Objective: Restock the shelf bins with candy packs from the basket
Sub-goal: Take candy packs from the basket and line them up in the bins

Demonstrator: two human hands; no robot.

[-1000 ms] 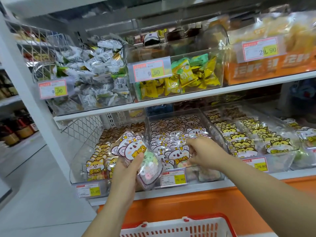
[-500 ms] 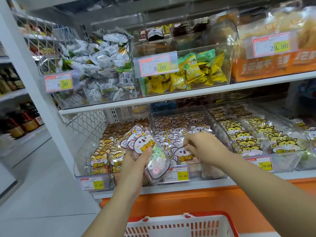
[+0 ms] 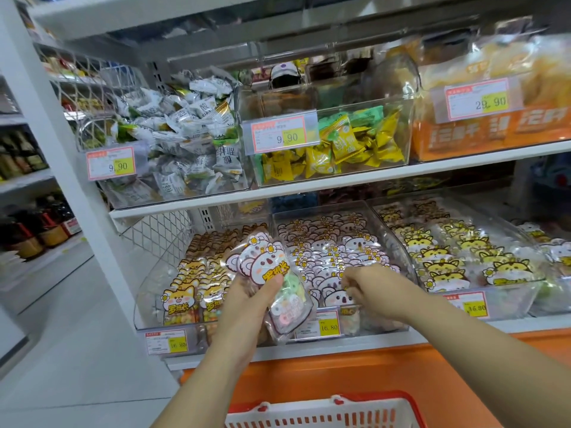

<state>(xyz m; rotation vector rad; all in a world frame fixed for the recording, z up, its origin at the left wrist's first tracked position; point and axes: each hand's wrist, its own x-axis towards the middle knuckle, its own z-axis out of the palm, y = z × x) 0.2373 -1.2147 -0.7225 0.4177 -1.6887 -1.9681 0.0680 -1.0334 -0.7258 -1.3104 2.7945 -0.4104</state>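
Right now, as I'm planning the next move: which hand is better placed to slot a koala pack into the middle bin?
Left, probably: the left hand grips koala packs just in front of the middle bin; the right hand is curled into its front row.

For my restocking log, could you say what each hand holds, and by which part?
The left-hand grip holds koala candy packs by their lower half, thumb across the front. The right-hand grip curls on front packs' tops in the middle bin.

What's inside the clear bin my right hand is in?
Rows of koala-face candy packs fill the bin; the right hand covers some front ones, and lower layers are hidden.
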